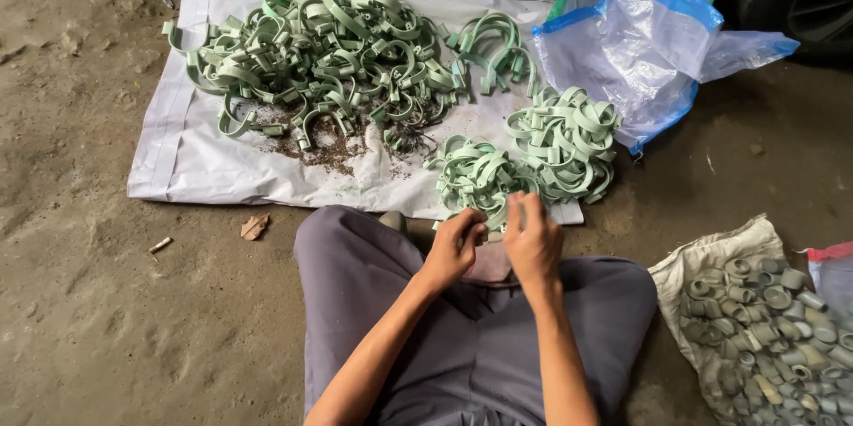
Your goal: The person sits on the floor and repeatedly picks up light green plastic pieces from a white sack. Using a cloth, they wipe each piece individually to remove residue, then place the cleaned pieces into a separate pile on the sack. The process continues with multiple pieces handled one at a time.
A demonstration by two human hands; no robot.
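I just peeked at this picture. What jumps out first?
A big tangled heap of pale green clamps lies on a white sheet spread on the dirt floor. Two neater bunches sit nearer the person, whose left hand and right hand work at one piece. At lower right, a sack holds small greenish rings.

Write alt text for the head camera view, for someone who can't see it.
A seated person's left hand and right hand work at a green clamp beside small clamp piles. A bigger pile lies on a white sheet; plastic bags and a sack of caps sit to the right.
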